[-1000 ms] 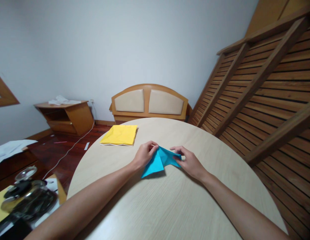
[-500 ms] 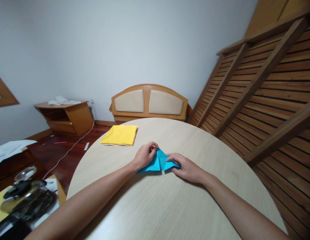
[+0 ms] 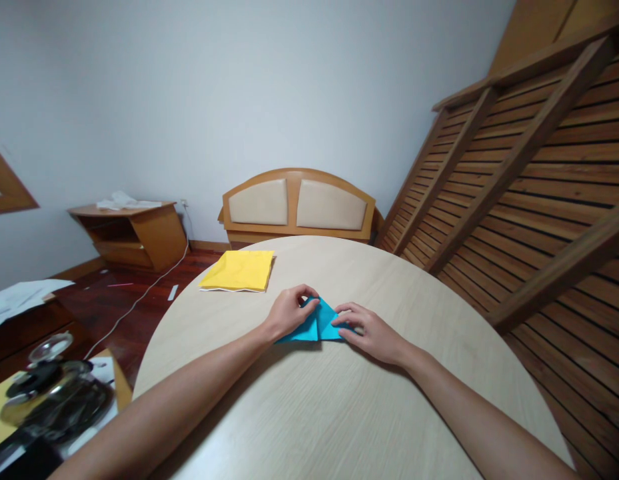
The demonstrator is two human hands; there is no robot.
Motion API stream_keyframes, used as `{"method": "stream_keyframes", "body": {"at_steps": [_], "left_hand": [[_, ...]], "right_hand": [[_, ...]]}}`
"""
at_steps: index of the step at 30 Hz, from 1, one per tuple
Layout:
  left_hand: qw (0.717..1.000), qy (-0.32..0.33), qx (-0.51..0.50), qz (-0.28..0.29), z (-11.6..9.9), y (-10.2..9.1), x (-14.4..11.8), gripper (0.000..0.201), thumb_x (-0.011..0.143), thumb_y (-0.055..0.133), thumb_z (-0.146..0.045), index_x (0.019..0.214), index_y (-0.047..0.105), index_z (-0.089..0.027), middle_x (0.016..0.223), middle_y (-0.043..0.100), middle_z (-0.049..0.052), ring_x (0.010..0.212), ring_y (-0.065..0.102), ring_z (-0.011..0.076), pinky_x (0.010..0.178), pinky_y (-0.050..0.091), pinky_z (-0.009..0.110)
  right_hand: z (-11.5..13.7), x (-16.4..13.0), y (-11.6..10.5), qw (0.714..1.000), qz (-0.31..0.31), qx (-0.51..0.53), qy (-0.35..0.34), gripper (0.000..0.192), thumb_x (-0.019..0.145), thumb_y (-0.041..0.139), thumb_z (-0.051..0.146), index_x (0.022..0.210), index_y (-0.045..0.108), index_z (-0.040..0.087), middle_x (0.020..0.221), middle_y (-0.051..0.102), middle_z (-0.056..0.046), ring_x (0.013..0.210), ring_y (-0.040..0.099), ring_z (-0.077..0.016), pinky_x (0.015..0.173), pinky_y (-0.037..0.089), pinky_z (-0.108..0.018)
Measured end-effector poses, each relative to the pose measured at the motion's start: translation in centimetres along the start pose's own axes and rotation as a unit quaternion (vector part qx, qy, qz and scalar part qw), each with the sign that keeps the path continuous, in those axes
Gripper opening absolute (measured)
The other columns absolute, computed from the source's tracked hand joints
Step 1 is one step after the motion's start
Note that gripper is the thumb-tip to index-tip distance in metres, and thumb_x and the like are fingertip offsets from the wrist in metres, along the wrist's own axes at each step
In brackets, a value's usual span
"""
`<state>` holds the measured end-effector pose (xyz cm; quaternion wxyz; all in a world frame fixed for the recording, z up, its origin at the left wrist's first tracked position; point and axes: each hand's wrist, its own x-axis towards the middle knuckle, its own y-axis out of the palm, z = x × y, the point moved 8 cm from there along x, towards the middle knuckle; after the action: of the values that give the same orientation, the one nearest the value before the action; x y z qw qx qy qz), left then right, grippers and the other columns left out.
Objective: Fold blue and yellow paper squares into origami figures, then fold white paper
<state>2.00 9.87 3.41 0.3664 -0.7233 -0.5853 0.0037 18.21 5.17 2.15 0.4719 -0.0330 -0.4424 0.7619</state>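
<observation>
Left hand (image 3: 288, 312) pinching blue folded paper (image 3: 315, 325), right hand (image 3: 372, 335) flat, pressing it; edges hidden beneath

Round table (image 3: 339, 413): yellow (image 3: 238, 271), blue paper (image 3: 316, 325).

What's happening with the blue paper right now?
Left hand and right hand both pressing blue folded paper flat on table. Yellow paper lies apart.

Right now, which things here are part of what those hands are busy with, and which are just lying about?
In use:
- blue folded paper, flat on the round table
- left hand pinching its top corner
- right hand pressing its right side

Lying about:
- yellow paper at the table's far edge
- glass-lidded pot, lower left
- wooden side cabinet
</observation>
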Motion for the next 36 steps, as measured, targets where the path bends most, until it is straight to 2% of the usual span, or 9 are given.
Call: {"method": "stream_keyframes", "body": {"at_steps": [5,10,13,15,18,23,26,31,36], "left_hand": [[0.999,0.018,-0.033,0.011,-0.2,0.2,-0.1,0.014,0.085,0.062,-0.027,0.092,0.068,-0.017,0.089,0.071,0.004,0.078,0.063,0.0163,0.071,0.049,0.027],[0.992,0.004,-0.118,0.031,-0.6,0.8,-0.3,0.036,0.083,0.066,-0.027,0.116,0.062,-0.015,0.080,0.069,0.003,0.073,0.063,0.0155,0.065,0.047,0.025],[0.992,-0.009,-0.118,0.043,-0.7,1.1,-0.3,0.023,0.084,0.065,-0.028,0.103,0.067,-0.014,0.084,0.071,0.006,0.076,0.064,0.0163,0.065,0.048,0.026],[0.993,-0.014,-0.106,0.049,-0.8,1.2,-0.3,0.017,0.085,0.065,-0.029,0.093,0.068,-0.014,0.085,0.071,0.006,0.076,0.064,0.0165,0.066,0.048,0.026],[0.994,-0.008,-0.097,0.056,-1.1,1.2,-0.3,0.016,0.085,0.064,-0.030,0.088,0.067,-0.014,0.085,0.071,0.006,0.074,0.063,0.0157,0.063,0.047,0.025],[0.993,0.005,-0.089,0.078,-1.7,1.4,-0.6,0.022,0.086,0.063,-0.036,0.084,0.068,-0.015,0.080,0.070,0.004,0.070,0.059,0.0143,0.059,0.044,0.023],[0.995,0.005,-0.078,0.068,-1.7,1.4,-0.6,0.025,0.087,0.062,-0.038,0.081,0.068,-0.014,0.075,0.067,0.003,0.067,0.056,0.0136,0.058,0.042,0.023],[0.995,-0.030,-0.096,0.019,-0.5,0.9,-0.3,0.032,0.088,0.058,-0.044,0.079,0.064,-0.014,0.066,0.059,0.001,0.061,0.050,0.0126,0.054,0.037,0.023],[0.995,-0.043,-0.083,-0.022,0.4,0.3,0.0,0.034,0.087,0.056,-0.047,0.076,0.061,-0.015,0.065,0.057,0.000,0.060,0.049,0.0130,0.054,0.037,0.024]], "right_hand": [[-1.3,0.0,0.0,0.997,-0.017,0.050,0.056,0.014,0.091,0.060,0.030,0.096,0.070,0.021,0.096,0.068,-0.006,0.084,0.063,-0.0187,0.075,0.051,-0.031],[-1.9,-0.1,-0.1,0.988,-0.067,0.111,0.078,0.022,0.088,0.065,0.034,0.102,0.057,0.020,0.094,0.065,-0.003,0.085,0.063,-0.0176,0.073,0.052,-0.029],[-2.1,0.0,-0.2,0.987,-0.076,0.110,0.091,0.030,0.087,0.066,0.038,0.109,0.059,0.019,0.088,0.067,-0.002,0.082,0.064,-0.0182,0.070,0.052,-0.029],[-2.0,0.1,-0.5,0.988,-0.083,0.089,0.099,0.027,0.086,0.066,0.040,0.104,0.065,0.019,0.082,0.068,-0.002,0.078,0.064,-0.0186,0.068,0.051,-0.028],[-1.6,0.2,-1.1,0.988,-0.103,0.060,0.094,0.024,0.088,0.065,0.042,0.090,0.071,0.019,0.080,0.070,-0.003,0.075,0.064,-0.0190,0.069,0.050,-0.029],[-0.5,0.4,-1.3,0.990,-0.105,0.048,0.077,0.026,0.091,0.061,0.042,0.084,0.071,0.019,0.079,0.072,-0.003,0.075,0.065,-0.0191,0.070,0.049,-0.029],[-0.4,0.5,-1.1,0.991,-0.095,0.040,0.081,0.028,0.092,0.060,0.043,0.082,0.071,0.019,0.078,0.071,-0.003,0.073,0.065,-0.0188,0.069,0.049,-0.029],[-0.8,0.5,-1.0,0.991,-0.093,0.030,0.097,0.033,0.092,0.057,0.046,0.077,0.069,0.018,0.073,0.069,-0.002,0.070,0.062,-0.0180,0.064,0.045,-0.028],[-1.3,0.3,-1.5,0.989,-0.107,0.023,0.103,0.040,0.092,0.055,0.049,0.068,0.064,0.019,0.065,0.064,0.000,0.063,0.057,-0.0160,0.059,0.041,-0.027]]}}
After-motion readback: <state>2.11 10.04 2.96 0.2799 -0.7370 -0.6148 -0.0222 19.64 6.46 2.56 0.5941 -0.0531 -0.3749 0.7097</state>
